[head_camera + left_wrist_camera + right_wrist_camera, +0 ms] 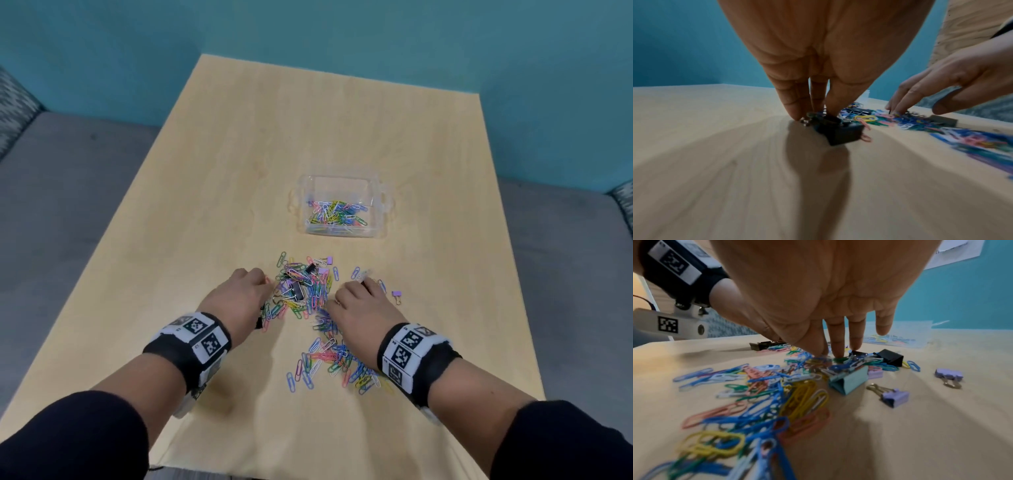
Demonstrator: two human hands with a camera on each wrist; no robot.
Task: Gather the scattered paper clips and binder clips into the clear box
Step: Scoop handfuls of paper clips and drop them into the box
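Note:
The clear box [342, 229] stands beyond the middle of the table and holds several coloured paper clips. In front of it lies a pile of paper clips [308, 294] mixed with black binder clips [297, 291]. My left hand [260, 286] is at the pile's left edge, its straight fingers [793, 107] touching the table behind a black binder clip [842, 132]. My right hand [359, 287] is at the pile's right edge, its straight fingers [837, 344] pressing down on paper clips [838, 363] beside a teal binder clip [849, 380]. Neither hand holds anything that I can see.
More paper clips [335, 359] lie scattered near my right wrist. Small purple binder clips [397, 294] [894, 397] lie to the right of my right hand. The wooden table [239, 171] is ringed by a grey seat and a teal wall.

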